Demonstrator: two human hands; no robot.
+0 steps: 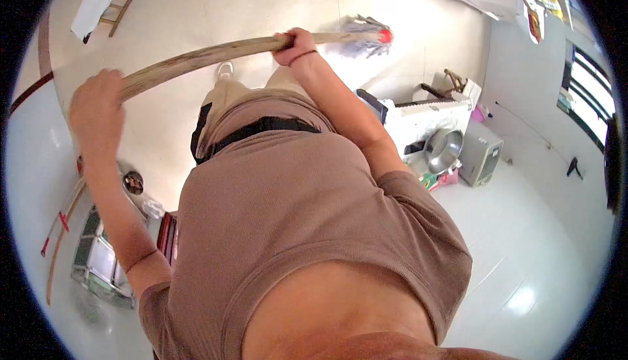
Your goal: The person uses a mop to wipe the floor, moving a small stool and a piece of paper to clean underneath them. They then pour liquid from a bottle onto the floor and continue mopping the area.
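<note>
- Wooden mop handle [203,57] is running through 2 hands.
- Left hand [98,114] is holding tight, fingers curled around it near its top.
- Right hand [297,46] is gripping lower down, fingers wrapped tight.
- Grey mop head [356,44] is spreading on the floor [261,0], nearer the floor's right edge than its left.
</note>
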